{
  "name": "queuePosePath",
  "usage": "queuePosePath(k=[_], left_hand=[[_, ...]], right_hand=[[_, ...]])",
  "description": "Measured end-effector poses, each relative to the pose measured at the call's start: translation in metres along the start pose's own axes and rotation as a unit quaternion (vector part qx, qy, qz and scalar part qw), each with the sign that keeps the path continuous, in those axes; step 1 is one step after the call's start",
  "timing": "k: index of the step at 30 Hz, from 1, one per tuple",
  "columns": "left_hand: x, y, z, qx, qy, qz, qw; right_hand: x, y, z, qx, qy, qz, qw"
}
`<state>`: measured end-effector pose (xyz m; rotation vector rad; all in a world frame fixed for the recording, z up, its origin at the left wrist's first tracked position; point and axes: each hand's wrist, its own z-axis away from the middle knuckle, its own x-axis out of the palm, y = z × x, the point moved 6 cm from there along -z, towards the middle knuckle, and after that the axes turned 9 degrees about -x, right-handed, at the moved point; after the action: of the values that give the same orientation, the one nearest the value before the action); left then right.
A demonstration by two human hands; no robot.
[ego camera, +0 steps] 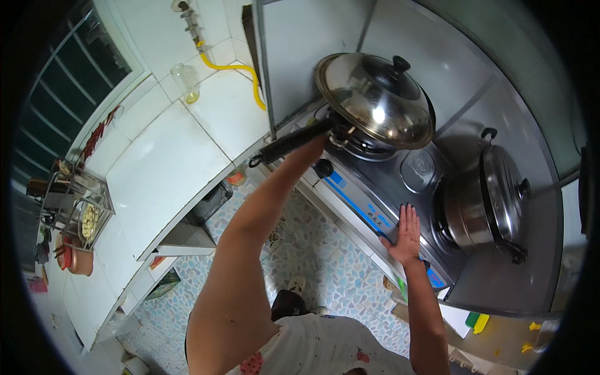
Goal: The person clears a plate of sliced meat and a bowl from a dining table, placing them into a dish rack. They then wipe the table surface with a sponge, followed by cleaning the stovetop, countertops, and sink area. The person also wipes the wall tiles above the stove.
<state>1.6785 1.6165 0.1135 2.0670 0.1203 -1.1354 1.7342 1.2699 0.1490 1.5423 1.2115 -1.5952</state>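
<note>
My left arm reaches under the black handle [297,142] of a wok. Only the wrist end of my left hand [319,142] shows, close to the left burner [370,147] of a gas stove; its fingers are hidden. The wok sits on that burner beneath a domed steel lid [375,105] with a black knob. My right hand [407,239] lies palm down on the front edge of the steel stovetop [382,176], fingers straight, thumb apart, holding nothing. Right of it a steel pot [464,204] with a glass-and-steel lid [504,192] stands on the other burner.
A black control knob [322,168] is on the stove front. To the left runs a white tiled counter [164,164] with a glass jar [186,84], a wire rack [70,197] and a copper-coloured pot [80,260]. A yellow gas hose [229,67] bends down behind the stove.
</note>
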Motion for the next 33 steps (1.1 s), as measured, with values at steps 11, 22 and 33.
queuePosePath(k=[11, 22, 33], left_hand=[[-0.005, -0.008, -0.059, 0.092, 0.105, -0.112, 0.984], [-0.035, 0.037, 0.017, -0.021, 0.024, -0.027, 0.999], [-0.005, 0.021, 0.012, -0.076, -0.093, -0.15, 0.981]], right_hand=[[0.008, -0.01, 0.0, -0.026, -0.013, 0.042, 0.999], [-0.007, 0.005, 0.007, 0.006, -0.021, 0.026, 0.999], [-0.001, 0.008, 0.013, -0.035, 0.035, 0.046, 0.998]])
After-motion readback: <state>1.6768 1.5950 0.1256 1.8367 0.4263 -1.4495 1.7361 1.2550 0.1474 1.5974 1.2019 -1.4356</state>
